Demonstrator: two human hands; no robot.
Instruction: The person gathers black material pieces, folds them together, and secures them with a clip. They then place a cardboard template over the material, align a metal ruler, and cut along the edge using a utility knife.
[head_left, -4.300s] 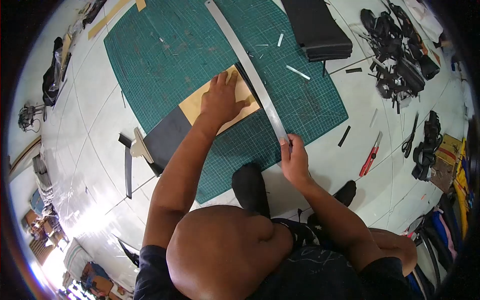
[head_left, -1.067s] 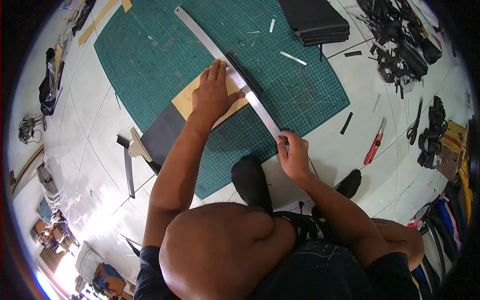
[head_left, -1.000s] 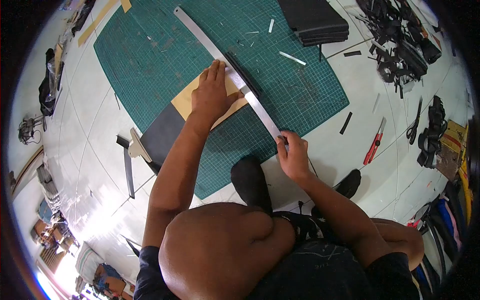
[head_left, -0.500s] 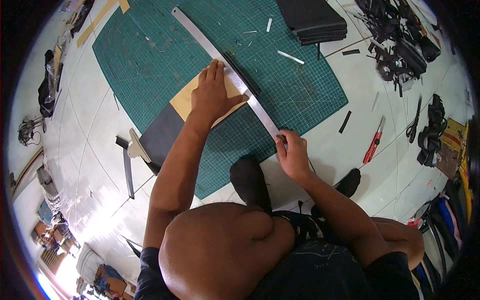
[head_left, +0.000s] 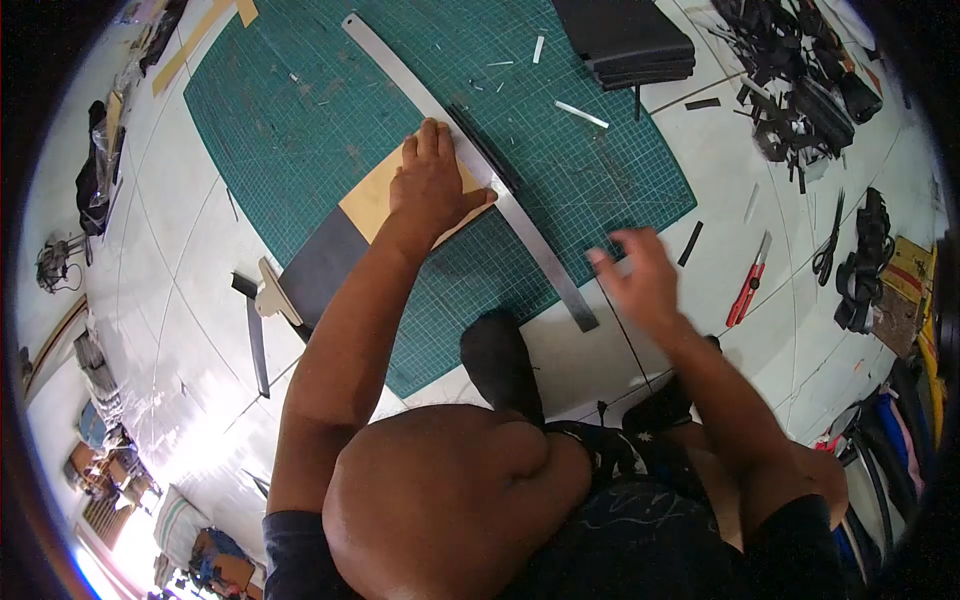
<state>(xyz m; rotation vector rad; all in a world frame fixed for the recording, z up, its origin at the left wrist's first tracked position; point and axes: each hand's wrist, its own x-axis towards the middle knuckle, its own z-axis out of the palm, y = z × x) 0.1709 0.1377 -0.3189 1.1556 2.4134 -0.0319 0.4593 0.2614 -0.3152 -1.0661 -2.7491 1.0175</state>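
Pressing steel ruler onto tan sheet with flat left hand — hovering with open, blurred right hand near cutting mat.

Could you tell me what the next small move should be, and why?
Perhaps reach the right hand toward the red knife: that hand is off the ruler, fingers open, while the left hand rests on the tan board at the ruler.

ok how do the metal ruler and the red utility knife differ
The metal ruler is long and silver; the utility knife is shorter, with a red handle.
The metal ruler lies across the cutting mat under the left hand; the utility knife lies untouched on the floor.
Both are straight.
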